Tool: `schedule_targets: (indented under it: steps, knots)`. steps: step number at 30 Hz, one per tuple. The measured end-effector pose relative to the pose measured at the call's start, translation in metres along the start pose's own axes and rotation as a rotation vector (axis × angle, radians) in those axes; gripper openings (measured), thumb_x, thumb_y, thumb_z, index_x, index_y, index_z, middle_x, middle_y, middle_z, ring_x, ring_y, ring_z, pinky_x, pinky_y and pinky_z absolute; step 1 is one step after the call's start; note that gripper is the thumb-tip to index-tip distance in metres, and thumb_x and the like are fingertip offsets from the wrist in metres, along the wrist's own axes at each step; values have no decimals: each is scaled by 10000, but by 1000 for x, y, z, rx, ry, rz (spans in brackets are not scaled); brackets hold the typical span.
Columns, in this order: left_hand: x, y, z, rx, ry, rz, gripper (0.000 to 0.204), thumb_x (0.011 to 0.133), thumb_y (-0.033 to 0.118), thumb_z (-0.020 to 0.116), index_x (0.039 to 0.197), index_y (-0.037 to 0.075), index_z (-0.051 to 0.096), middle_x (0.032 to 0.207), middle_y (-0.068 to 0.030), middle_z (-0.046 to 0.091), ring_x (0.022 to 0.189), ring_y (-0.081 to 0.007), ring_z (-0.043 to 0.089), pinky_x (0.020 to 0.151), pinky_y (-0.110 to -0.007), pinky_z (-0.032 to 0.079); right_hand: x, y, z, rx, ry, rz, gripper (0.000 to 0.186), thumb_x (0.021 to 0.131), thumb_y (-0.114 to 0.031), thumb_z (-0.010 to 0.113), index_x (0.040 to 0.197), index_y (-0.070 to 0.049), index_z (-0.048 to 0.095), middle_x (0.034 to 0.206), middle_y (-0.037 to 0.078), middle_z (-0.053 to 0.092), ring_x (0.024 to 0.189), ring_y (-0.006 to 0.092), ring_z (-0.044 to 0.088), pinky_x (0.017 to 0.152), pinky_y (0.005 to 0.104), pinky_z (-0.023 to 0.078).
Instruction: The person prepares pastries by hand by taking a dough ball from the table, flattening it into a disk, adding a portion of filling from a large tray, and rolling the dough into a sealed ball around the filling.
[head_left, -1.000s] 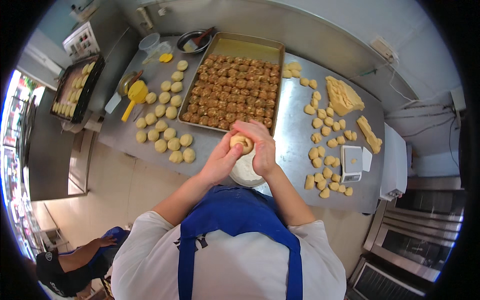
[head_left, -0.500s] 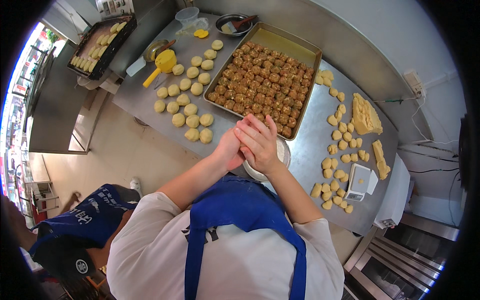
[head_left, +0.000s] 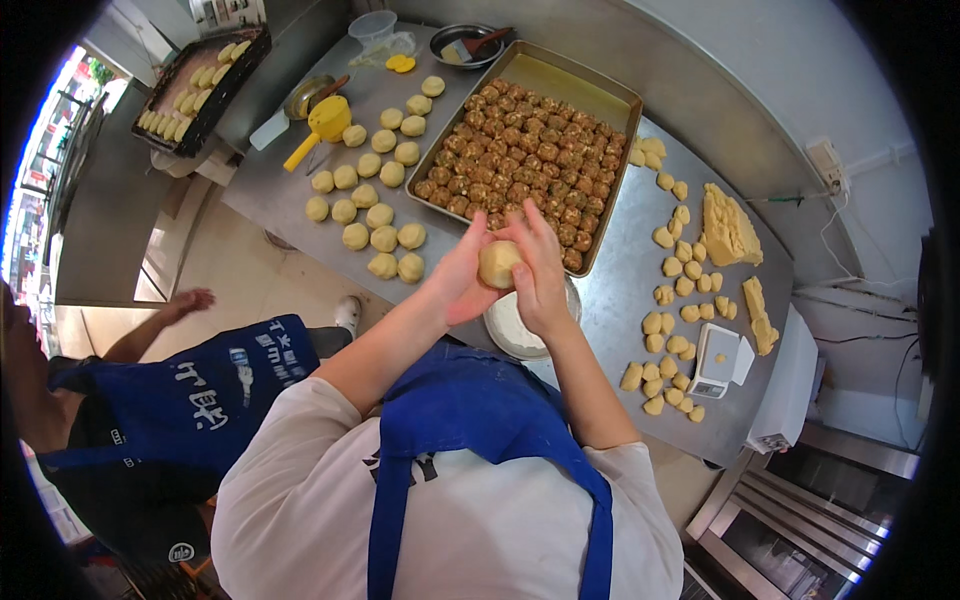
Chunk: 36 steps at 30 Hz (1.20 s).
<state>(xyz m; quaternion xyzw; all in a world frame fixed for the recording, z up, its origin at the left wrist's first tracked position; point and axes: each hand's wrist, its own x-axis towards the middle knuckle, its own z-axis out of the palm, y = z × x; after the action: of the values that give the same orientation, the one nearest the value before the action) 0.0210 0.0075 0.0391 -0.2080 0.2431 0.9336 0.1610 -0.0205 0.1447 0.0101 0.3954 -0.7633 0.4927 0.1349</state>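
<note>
A smooth pale dough ball (head_left: 499, 264) rests between my two hands, above the near edge of the steel table. My left hand (head_left: 462, 278) cups it from the left, fingers pointing away from me. From the other side my right hand (head_left: 543, 272) presses against it, thumb across its near right side. Just below the hands stands a bowl of white flour (head_left: 513, 338), partly covered by my right wrist. Beyond my fingertips lies a metal tray (head_left: 572, 85) packed with brown filling balls (head_left: 530, 150). Finished-looking round dough balls (head_left: 383, 239) sit in rows to the left.
Right of the tray lie small dough pieces (head_left: 692, 270), a large dough slab (head_left: 730, 228) and a white scale (head_left: 713, 360). A yellow scoop (head_left: 328, 120) and a brush bowl (head_left: 468, 48) are at the back. A co-worker in a blue apron (head_left: 215, 385) stands close on my left.
My hands have parted from a closed clasp, uncovering the dough ball between them. The co-worker at left has moved nearer, with an arm now stretched out.
</note>
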Motion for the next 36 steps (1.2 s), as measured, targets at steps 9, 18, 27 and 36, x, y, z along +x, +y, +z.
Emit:
schedule_targets:
  steps: [9,18,27,36]
  knots:
    - [-6,-4,-9,77,-124,-106,739,983,636,271,1394,41,421,1353,-114,525,1261,-244,507,1079,-409,384,-22,-4,8,145,35,38,896,707,-542,762,1364,-29,435,1281,179,574,1188,383,527,1030,511,373]
    - [-2,-32,-15,-39,102,82,537,1029,514,285,1307,113,511,1289,-91,571,1205,-235,547,1026,-386,443,0,-13,25,-115,2,-214,258,911,-152,512,1084,-73,687,1178,84,666,1215,305,564,1102,531,274]
    - [6,-20,-75,-397,342,-150,674,1009,588,177,1342,76,465,1341,-118,535,1260,-241,501,1077,-397,380,-25,8,61,38,-159,159,554,940,-334,467,1378,4,452,1381,238,481,1207,386,517,1008,448,404]
    - [-10,-8,-129,-65,24,-225,688,934,683,385,1289,111,526,1294,-48,565,1218,-211,517,1013,-384,415,-19,-14,87,371,-198,358,199,859,-169,537,915,-4,634,882,146,668,793,260,635,758,382,507]
